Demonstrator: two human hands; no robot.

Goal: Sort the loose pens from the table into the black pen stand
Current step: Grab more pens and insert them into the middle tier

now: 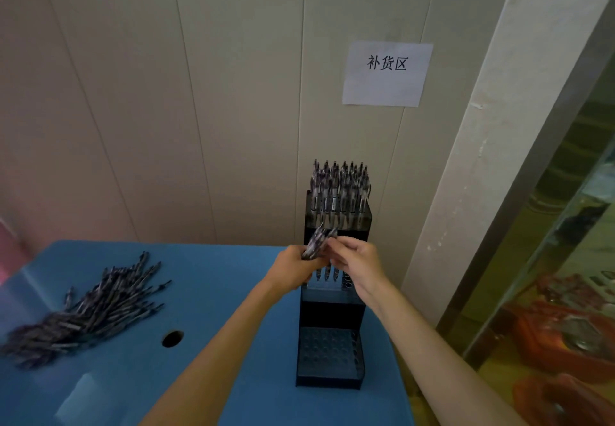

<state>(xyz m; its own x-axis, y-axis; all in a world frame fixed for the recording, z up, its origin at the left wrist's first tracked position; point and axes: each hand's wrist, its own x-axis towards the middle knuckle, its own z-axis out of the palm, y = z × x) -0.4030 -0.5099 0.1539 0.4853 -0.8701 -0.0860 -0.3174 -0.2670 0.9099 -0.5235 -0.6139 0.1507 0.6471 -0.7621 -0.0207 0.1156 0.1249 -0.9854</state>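
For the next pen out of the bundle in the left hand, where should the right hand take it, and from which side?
Probably at the upper end. The left hand grips the small bundle of pens round its lower half, so only the tips fanning up and to the right stand free. The right hand already sits on that side above the black pen stand, so pinching one tip from the right and drawing it along its length seems best.

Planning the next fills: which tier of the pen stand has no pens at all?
The lowest, nearest tier of the black pen stand: its holes all show bare. The top tier is packed with pens, and the middle tier holds a few.
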